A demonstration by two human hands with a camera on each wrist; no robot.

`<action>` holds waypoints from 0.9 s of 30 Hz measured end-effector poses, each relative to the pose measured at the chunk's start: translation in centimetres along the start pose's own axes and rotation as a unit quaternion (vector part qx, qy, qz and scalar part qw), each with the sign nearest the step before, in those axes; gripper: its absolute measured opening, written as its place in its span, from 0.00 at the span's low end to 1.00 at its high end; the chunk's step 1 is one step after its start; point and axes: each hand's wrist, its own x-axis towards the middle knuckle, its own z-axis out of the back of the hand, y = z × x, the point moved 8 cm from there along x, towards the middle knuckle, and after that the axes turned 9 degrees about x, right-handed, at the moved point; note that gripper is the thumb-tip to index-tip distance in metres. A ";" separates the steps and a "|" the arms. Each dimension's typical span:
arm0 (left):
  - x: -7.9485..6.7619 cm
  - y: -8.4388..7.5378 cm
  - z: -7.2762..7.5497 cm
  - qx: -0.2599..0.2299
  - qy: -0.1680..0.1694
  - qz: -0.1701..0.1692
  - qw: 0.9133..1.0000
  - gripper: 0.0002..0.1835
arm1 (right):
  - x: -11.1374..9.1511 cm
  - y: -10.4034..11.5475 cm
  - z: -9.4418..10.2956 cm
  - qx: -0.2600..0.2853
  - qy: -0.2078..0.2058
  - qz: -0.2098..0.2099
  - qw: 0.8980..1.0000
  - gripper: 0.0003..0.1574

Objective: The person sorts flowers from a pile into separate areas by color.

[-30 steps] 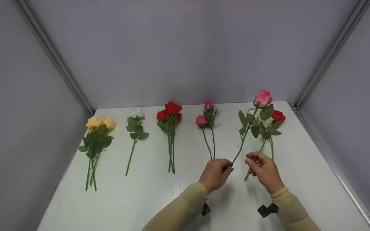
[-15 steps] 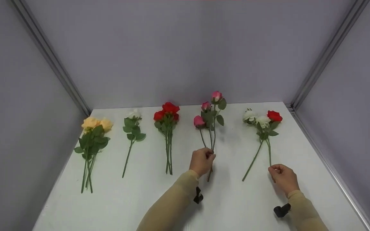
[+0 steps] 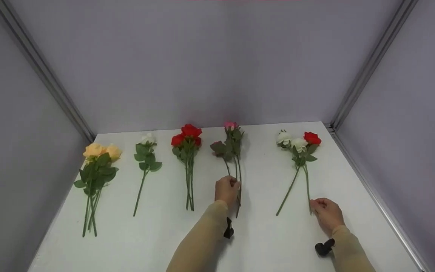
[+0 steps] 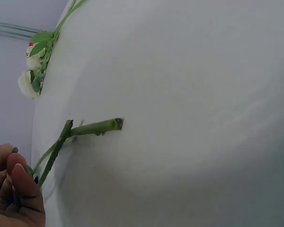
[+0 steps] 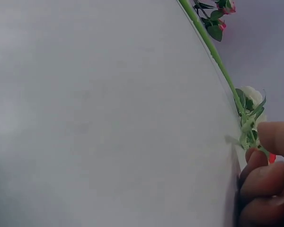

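My left hand (image 3: pixel 226 190) pinches a pink rose stem over the table, among the pink roses (image 3: pixel 231 125) in the centre; the lower pink bloom is mostly behind leaves. In the left wrist view a stem end shows between thumb and finger of the left hand (image 4: pixel 16 189), beside two crossing green stem ends (image 4: pixel 97 127). My right hand (image 3: pixel 327 214), fingers loosely curled, is beside the lower stem of the red rose (image 3: pixel 312 138). No stem shows between the fingers of the right hand (image 5: pixel 267 184) in the right wrist view. White flowers (image 3: pixel 299 144) lie against the red rose.
To the left, on the white table (image 3: pixel 119 245), lie yellow roses (image 3: pixel 94 150), a single white rose (image 3: pixel 148 138) and a red rose bunch (image 3: pixel 191 130). Grey panels (image 3: pixel 217 56) wall the table at the back and sides.
My left hand has carried a pink rose leftward from the right side and lowered it onto the other pink ones. My right hand has moved down to the red rose's stem end.
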 end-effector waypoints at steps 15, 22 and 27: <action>-0.5 1.5 -0.7 0.042 -0.036 0.031 0.998 0.03 | 0.1 -0.2 -0.4 0.043 -0.010 -0.007 0.999 0.31; -0.7 0.8 -1.2 0.117 -0.059 -0.006 0.991 0.08 | -0.2 -0.4 -0.5 0.058 -0.009 -0.016 0.998 0.31; -0.9 0.0 -1.4 0.140 -0.083 -0.033 0.986 0.18 | -0.1 -0.3 -0.3 0.054 -0.003 -0.011 0.998 0.31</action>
